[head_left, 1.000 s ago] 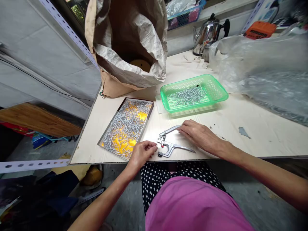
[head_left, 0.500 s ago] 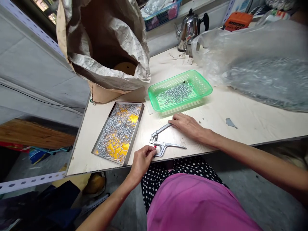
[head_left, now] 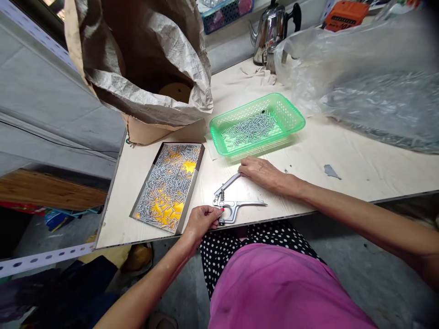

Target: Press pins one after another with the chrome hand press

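Snap fastener pliers (head_left: 233, 206) with grey metal handles, a spring and a red part in the jaw lie near the table's front edge. Their handles are spread apart. My right hand (head_left: 259, 171) is closed round the end of the upper handle. At the jaw, my left hand (head_left: 203, 219) pinches with thumb and fingertips beside the red part; what is between them is too small to make out. Left of the pliers is a shallow tray (head_left: 190, 201) of small silvery metal pieces on a yellow bottom. A green plastic basket (head_left: 219, 145) behind the pliers holds more such pieces.
A large open paper sack (head_left: 147, 128) stands at the back left. A steel kettle (head_left: 270, 29) is at the back, and a bulging clear plastic bag (head_left: 377, 96) fills the right rear. A grey scrap (head_left: 331, 172) lies on the table (head_left: 360, 183).
The view has shifted slightly. Both hands stay at the pliers; the fingers of my left hand have shifted slightly at the jaw, and my right hand still holds the raised handle.
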{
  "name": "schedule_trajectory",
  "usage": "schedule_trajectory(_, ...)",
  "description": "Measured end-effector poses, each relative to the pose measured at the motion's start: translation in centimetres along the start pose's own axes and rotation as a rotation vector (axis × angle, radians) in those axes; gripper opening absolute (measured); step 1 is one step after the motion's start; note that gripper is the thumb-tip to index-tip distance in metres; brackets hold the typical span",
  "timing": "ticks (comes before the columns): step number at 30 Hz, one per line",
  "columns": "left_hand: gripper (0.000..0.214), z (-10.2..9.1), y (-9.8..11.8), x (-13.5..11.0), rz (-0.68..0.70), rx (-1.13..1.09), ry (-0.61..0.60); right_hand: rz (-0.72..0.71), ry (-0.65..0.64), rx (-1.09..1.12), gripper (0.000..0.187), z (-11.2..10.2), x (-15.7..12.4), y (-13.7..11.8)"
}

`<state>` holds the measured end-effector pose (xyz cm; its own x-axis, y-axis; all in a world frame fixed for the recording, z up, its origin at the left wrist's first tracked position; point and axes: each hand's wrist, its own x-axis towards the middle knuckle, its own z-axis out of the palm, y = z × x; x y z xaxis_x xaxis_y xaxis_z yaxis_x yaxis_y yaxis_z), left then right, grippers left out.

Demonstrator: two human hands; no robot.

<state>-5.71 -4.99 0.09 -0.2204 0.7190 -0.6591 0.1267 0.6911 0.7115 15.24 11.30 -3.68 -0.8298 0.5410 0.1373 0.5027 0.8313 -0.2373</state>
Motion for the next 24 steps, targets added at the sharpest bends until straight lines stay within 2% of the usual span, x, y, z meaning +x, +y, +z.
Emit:
schedule_trajectory(10,0.041,0.33,0.95,0.0,-0.039,0.076,0.0,0.039,-0.015,0.007,0.025,-0.46,0.0,-0.52)
schedule_trajectory(19,0.031,0.18,0.34,0.7,0.009,0.288,-0.007,0.026,-0.014,0.026,0.023,-0.69,-0.19,-0.47)
schedule_trajectory(24,0.032,-0.01,0.46,0.76,-0.02,0.29,-0.055,0.028,-0.012,0.038,0.018,-0.72,-0.44,-0.47)
